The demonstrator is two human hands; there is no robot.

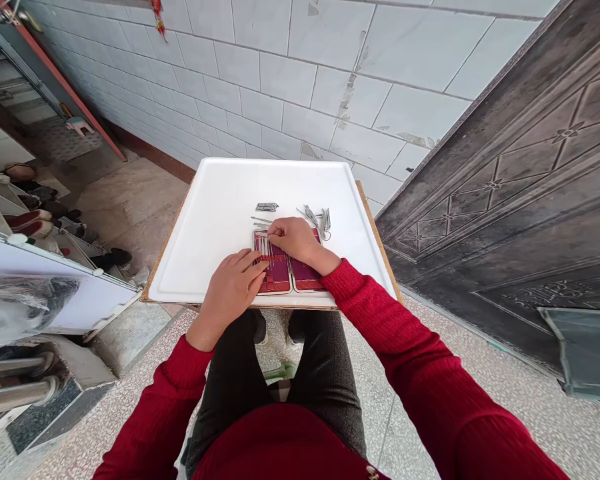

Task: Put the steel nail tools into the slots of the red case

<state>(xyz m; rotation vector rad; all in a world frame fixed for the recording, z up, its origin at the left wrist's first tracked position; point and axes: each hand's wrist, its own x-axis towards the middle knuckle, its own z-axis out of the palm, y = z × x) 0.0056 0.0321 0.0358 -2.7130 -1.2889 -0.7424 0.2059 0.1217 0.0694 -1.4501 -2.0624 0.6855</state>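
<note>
A manicure case (279,283) with a maroon lining lies unfolded near the front edge of a white tray-like tabletop (200,220). Several slim metal manicure tools (264,245) sit under a red strap in its left half. My left hand (236,280) rests over the case's left edge, fingers stretched out onto the tools. Fingertips of my right hand (293,237) pinch at the top of a slim manicure tool; its exact shape is hidden. Nail clippers (267,207) lie behind the case. Metal nippers (309,215) and another clipper-like tool (325,223) lie by its back right corner.
Two loose slim tools (261,221) lie just behind the case. A tiled wall (280,87) stands beyond the table, and a dark patterned door (505,193) is at the right. Shelves with shoes (40,223) stand at the left. My legs (325,367) are below the front edge.
</note>
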